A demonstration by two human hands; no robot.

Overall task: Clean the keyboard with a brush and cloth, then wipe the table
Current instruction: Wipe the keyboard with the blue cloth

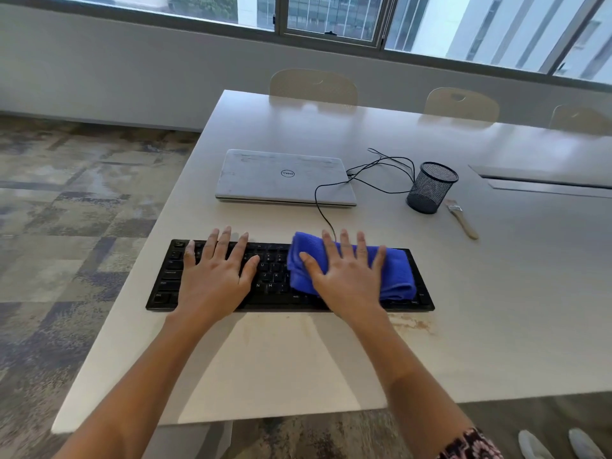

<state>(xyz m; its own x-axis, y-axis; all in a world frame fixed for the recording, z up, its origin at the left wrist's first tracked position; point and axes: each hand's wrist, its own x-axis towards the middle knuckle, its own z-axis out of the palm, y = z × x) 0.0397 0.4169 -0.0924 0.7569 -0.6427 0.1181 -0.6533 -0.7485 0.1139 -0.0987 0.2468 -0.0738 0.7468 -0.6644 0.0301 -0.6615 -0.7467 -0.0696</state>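
1. Keyboard (275,276), black, lies near the front edge of the white bench (496,293).
2. Left hand (215,276) rests flat on the keyboard's left half, fingers spread apart, gripping nothing.
3. Right hand (347,276) presses flat on the folded blue cloth (397,273), fingers spread, over the keyboard's right half.
4. Brush (462,218) lies on the bench to the far right, just beside a mesh cup (430,187).
5. Closed laptop (284,177) sits beyond the keyboard, with a black cable (323,210) running between them.

Cloth (351,266): blue, soft ribbed fabric, matt. Keyboard (271,276): black matt plastic. Table (496,293): smooth pale surface, faintly glossy. Brush (463,220), right: wooden handle. Pen cup (430,188): black wire mesh.
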